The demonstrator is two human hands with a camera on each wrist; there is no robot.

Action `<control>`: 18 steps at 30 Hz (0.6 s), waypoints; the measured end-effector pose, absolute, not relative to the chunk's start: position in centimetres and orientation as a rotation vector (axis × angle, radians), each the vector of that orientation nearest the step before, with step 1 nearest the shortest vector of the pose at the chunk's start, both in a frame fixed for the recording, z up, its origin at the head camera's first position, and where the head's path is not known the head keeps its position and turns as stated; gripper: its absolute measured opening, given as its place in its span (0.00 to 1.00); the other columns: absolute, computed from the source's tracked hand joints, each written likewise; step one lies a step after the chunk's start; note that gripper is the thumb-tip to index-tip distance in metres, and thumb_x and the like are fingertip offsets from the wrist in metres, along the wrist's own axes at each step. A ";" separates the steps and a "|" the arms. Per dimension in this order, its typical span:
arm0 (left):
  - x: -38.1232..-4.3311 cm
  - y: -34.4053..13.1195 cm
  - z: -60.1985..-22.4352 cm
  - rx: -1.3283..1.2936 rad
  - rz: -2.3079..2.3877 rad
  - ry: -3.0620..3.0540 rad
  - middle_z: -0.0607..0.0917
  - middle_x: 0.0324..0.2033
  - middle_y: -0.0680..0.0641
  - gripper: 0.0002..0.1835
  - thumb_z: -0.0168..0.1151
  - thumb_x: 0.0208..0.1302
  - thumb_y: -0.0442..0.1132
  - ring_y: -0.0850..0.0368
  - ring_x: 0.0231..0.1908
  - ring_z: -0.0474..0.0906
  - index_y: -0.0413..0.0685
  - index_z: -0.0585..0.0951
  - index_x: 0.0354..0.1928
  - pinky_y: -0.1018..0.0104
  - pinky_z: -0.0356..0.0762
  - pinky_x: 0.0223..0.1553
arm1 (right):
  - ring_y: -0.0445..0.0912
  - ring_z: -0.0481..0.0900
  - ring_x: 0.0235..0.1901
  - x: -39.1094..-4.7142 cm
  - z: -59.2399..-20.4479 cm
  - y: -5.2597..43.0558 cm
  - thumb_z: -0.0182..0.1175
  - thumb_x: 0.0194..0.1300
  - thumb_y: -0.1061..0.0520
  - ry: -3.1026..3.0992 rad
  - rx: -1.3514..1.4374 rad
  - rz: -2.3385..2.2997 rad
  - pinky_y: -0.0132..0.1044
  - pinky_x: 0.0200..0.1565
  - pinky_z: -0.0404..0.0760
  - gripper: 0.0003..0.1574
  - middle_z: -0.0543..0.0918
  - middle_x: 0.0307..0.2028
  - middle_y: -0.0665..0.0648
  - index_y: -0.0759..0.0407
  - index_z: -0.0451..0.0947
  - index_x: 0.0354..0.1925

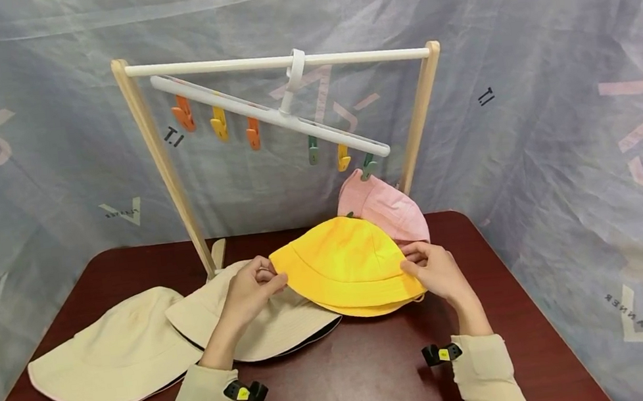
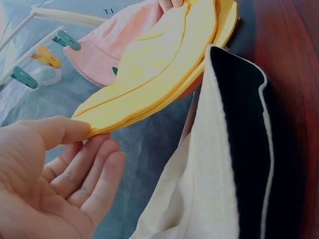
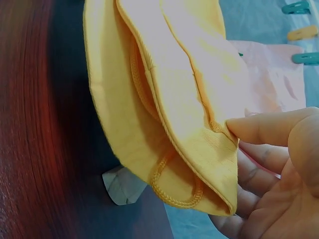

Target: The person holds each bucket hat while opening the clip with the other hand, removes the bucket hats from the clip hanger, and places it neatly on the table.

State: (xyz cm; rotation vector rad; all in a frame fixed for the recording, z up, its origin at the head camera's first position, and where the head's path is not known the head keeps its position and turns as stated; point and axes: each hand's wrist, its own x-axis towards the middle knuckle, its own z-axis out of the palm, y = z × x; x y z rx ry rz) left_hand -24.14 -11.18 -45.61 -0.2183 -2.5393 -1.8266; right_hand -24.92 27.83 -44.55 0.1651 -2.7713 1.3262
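Observation:
A yellow bucket hat, folded flat, is held up between both hands over the table. My left hand pinches the left end of its brim between thumb and fingers. At the opposite end my right hand pinches the brim, and a yellow cord loops out between the brim layers there. Behind it a pink hat hangs by its tip from a green clip at the right end of a white clip hanger.
Two cream bucket hats, one at the far left and one under my left forearm, overlap on the dark red table. Orange, yellow and green clips line the slanted hanger, hooked on the rack's white rod. Wooden posts carry the rod.

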 end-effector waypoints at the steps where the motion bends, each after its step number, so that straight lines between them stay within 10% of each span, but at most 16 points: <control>1: -24.1 -11.2 -45.6 -0.223 -1.819 -2.555 0.92 0.38 0.42 0.12 0.72 0.70 0.41 0.48 0.42 0.89 0.44 0.79 0.44 0.62 0.79 0.44 | 0.51 0.85 0.41 -24.9 -44.5 27.9 0.67 0.75 0.57 -2.772 0.168 1.321 0.39 0.42 0.85 0.19 0.88 0.47 0.62 0.63 0.83 0.60; 18: -23.8 -10.3 -46.0 -0.168 -1.885 -2.807 0.91 0.31 0.47 0.12 0.74 0.65 0.40 0.50 0.35 0.89 0.44 0.78 0.39 0.62 0.86 0.41 | 0.50 0.86 0.40 -24.7 -44.4 28.8 0.65 0.75 0.58 -2.841 0.146 1.266 0.38 0.40 0.85 0.17 0.88 0.45 0.62 0.63 0.84 0.57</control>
